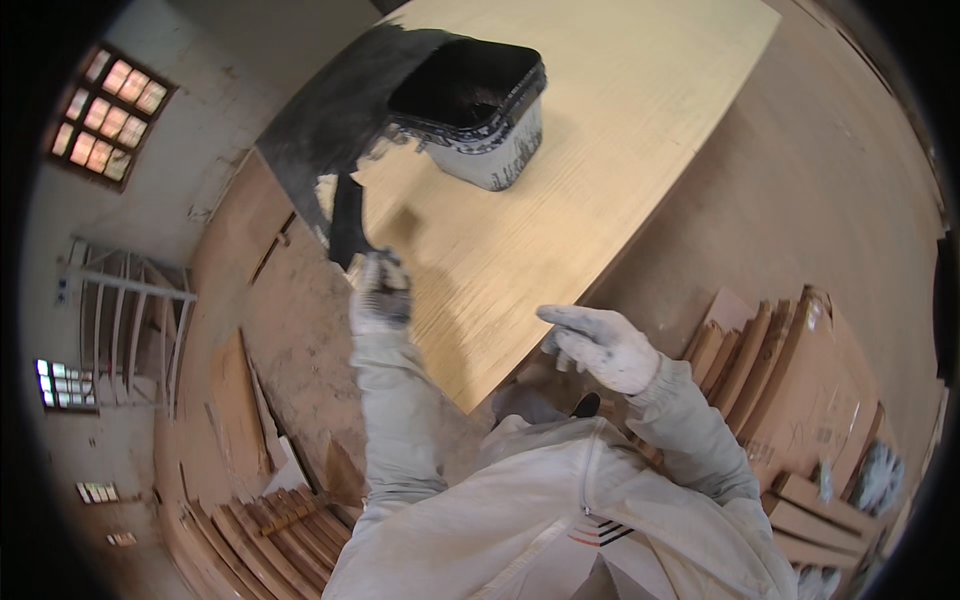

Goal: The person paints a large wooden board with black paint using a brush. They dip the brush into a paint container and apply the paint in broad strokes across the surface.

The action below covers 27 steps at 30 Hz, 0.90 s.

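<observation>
A pale wood-grain board (600, 130) lies in front of me, its far left corner covered in black paint (330, 120). My left hand (383, 290), in a stained white glove, is closed round a wide, black-coated paintbrush (348, 220). The brush sits at the board's left edge, beside the painted area; its bristles cannot be told apart from the coating. My right hand (605, 348), also gloved, is held near the board's close right edge with fingers stretched out and nothing in them. On the board stands a white square bucket (495, 160), its rim and inside smeared black.
Stacks of brown cardboard packages stand at the right (790, 370) and lower left (260, 540). A white metal rack (130, 290) is by the left wall. A flattened cardboard sheet (240, 400) lies on the floor at the left.
</observation>
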Each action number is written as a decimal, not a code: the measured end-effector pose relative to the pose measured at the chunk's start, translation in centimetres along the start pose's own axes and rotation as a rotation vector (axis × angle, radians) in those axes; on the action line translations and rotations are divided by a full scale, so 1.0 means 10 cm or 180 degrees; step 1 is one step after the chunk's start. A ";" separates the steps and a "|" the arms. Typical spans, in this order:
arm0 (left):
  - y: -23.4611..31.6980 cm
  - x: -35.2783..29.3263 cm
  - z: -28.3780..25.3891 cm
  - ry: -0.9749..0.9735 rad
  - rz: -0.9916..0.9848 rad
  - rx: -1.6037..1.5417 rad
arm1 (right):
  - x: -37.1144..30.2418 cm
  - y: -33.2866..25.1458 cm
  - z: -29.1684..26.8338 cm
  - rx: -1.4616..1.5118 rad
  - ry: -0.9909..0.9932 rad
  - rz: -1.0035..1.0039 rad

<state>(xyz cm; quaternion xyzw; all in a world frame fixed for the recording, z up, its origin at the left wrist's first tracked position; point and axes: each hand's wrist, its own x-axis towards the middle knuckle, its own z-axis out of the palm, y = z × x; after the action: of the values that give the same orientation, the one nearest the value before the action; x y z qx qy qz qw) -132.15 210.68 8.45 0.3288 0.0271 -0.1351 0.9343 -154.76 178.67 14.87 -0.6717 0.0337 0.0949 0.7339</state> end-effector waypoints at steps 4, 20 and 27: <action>-0.76 -0.37 0.55 -0.0004 -0.0342 -0.0609 | 0.45 -0.01 0.07 -0.1760 0.0142 -0.1492; -0.97 -0.26 2.24 0.1146 0.1180 0.2049 | 1.68 -1.75 -0.64 -0.3797 0.0450 -0.2211; -1.23 0.70 2.01 0.1475 0.0159 0.0939 | 2.18 -2.51 -2.08 -0.4159 0.0995 -0.2418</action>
<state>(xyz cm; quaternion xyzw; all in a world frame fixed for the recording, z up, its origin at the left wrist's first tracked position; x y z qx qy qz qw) -129.52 187.36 15.71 0.4841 0.2121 -0.0357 0.8482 -127.13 158.04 33.64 -0.9397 -0.1588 -0.2588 0.1573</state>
